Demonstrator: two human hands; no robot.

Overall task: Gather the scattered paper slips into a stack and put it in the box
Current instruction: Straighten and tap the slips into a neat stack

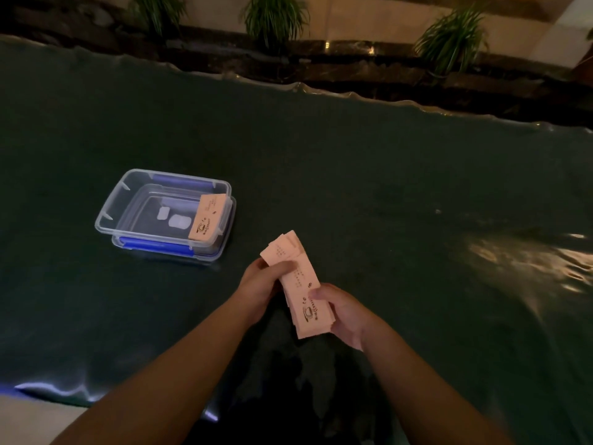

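Both hands hold a loose stack of pink paper slips point(296, 282) printed with dark text and a cup logo, just above the dark green table. My left hand point(261, 285) grips the stack's far end, thumb on top. My right hand point(341, 313) pinches the near end from the right. The slips are fanned a little at the far end. To the left stands a clear plastic box point(128, 203) with blue clips, open on top. One pink slip point(207, 216) leans inside against its right wall.
The table point(385, 187) has a glossy dark green cover with a wavy far edge. Beyond it runs a dark stone ledge with potted plants point(276, 17). Light glares off the cover at the right point(526, 255).
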